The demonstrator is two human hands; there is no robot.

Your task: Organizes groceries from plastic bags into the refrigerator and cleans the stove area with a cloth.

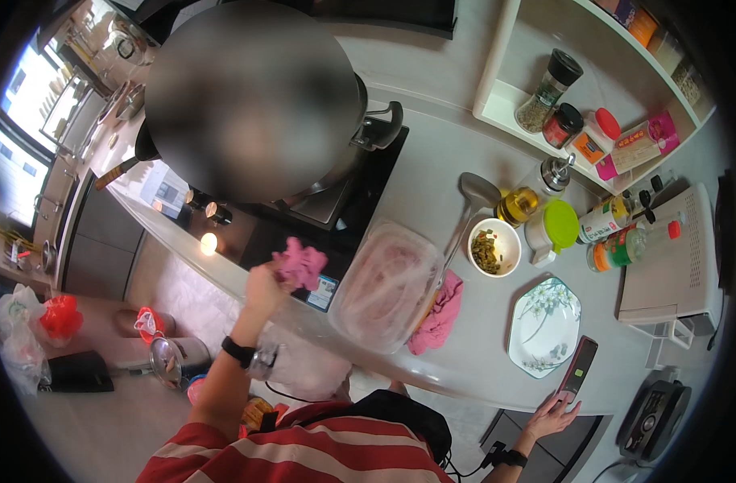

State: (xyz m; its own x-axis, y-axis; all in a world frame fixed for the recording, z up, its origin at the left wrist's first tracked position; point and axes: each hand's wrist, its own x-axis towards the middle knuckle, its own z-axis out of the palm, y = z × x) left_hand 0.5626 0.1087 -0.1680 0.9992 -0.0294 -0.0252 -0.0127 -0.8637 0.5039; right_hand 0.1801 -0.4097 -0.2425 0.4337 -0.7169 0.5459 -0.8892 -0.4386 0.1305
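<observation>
My left hand grips a crumpled pink cloth above the front edge of the black glass cooktop. Fingers of my right hand touch the lower end of a smartphone at the counter's front edge; whether they grip it is unclear. Between my hands lies a clear plastic container, with a second pink cloth partly beneath its right side. A metal spatula rests beside it. To the left of the phone is a floral plate. A white bowl holds chopped green food.
A large pot with a side handle stands on the cooktop, mostly hidden by a blurred area. An oil bottle, a green-lidded jar and several sauce bottles stand at right, near a white appliance. Spice jars fill a shelf.
</observation>
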